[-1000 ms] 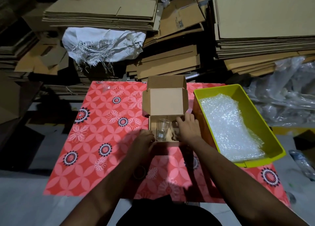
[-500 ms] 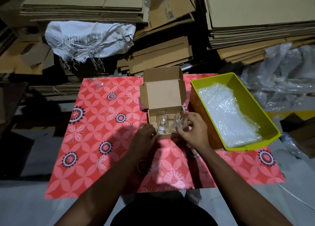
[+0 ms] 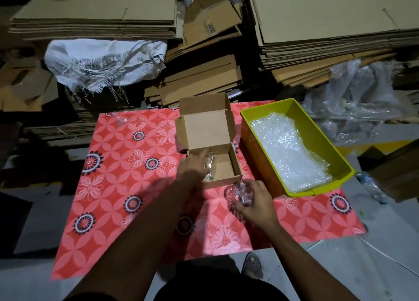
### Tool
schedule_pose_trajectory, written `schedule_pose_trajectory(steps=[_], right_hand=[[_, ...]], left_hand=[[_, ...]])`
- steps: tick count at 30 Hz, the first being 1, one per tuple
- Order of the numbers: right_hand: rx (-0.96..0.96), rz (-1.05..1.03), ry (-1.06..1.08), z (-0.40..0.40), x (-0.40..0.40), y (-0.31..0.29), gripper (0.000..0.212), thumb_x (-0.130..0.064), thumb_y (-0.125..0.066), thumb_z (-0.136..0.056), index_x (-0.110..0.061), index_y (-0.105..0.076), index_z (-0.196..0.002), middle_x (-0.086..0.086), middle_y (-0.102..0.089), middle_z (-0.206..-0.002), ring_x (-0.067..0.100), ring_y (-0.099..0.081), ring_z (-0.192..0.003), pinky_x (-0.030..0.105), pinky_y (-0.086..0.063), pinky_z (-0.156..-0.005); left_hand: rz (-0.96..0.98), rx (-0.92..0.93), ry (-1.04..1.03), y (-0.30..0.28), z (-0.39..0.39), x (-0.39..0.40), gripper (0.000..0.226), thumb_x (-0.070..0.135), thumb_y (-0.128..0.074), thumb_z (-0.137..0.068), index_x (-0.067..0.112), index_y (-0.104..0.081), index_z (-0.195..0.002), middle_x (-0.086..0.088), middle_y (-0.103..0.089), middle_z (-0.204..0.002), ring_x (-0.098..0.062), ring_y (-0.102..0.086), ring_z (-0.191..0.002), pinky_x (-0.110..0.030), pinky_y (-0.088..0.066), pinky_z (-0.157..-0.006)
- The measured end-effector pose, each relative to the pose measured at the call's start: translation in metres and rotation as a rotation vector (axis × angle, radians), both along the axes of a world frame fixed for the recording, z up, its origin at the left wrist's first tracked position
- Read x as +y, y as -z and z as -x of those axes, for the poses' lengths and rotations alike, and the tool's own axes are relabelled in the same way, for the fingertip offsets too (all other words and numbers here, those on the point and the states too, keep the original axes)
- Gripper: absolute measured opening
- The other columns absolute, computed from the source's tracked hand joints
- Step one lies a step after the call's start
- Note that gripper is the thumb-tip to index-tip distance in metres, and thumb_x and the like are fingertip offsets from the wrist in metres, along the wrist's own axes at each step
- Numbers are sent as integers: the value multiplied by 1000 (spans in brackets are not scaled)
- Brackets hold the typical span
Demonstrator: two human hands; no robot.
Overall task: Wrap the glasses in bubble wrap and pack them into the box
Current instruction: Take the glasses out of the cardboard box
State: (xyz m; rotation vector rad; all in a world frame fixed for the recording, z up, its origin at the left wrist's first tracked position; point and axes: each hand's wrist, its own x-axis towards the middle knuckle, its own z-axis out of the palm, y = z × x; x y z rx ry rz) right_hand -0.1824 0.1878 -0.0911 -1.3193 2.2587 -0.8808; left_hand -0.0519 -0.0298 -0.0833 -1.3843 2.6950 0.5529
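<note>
One bare glass [image 3: 240,193] is held by the right hand [image 3: 254,198]; another [image 3: 209,167] is gripped in the box [image 3: 235,164] by the left hand [image 3: 192,167]. Bubble wrap [image 3: 288,151] untouched, so wrapping and packing are judged not started.

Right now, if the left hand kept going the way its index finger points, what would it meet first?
Probably the back wall of the cardboard box. The left hand reaches into the box beside the glass, its finger aimed up and away from the person toward that wall and the raised lid behind it. Depth is unclear.
</note>
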Motion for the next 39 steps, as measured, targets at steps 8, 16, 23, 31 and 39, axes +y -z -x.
schedule_pose_trajectory(steps=[8, 16, 23, 31, 39], right_hand=[[22, -31, -140, 18, -10, -6, 80, -31, -82, -72, -23, -45, -143, -3, -43, -120, 19, -56, -108, 27, -48, -90], [-26, 59, -193, 25, -11, -1, 66, -25, -82, -74, -19, -52, -132, 1, -56, -120, 17, -59, -106, 23, -46, -87], [-95, 277, -364, 9, -23, -20, 65, -22, -88, -66, -14, -60, -125, 2, -65, -117, 7, -57, -107, 5, -38, -92], [-118, 320, -534, -56, -96, -50, 63, -26, -85, -73, -9, -60, -128, 11, -60, -117, 15, -56, -104, 11, -36, -88], [-18, 108, -580, -101, -201, -21, 75, -23, -88, -69, -10, -56, -136, 10, -62, -131, 28, -60, -114, 41, -49, -100]], left_hand=[[3, 83, -85, -2, -1, 3, 45, 49, -68, -86, 23, -47, -117, -4, -71, -94, -28, -65, -89, -41, -45, -86], [69, 341, -135, -27, -20, 34, 19, 28, -71, -87, 20, -57, -78, 0, -57, -61, -30, -60, -66, -40, -50, -73], [291, 440, -247, -55, -74, 84, 27, 32, -73, -89, 21, -50, -81, 4, -49, -59, -24, -48, -57, -35, -36, -54], [298, 336, -520, -47, -149, 115, 25, 20, -77, -86, 14, -52, -84, 7, -51, -66, -18, -47, -63, -30, -29, -58], [199, 327, -606, -24, -178, 80, 28, 18, -75, -85, 13, -48, -85, -8, -59, -71, -31, -54, -69, -42, -46, -59]])
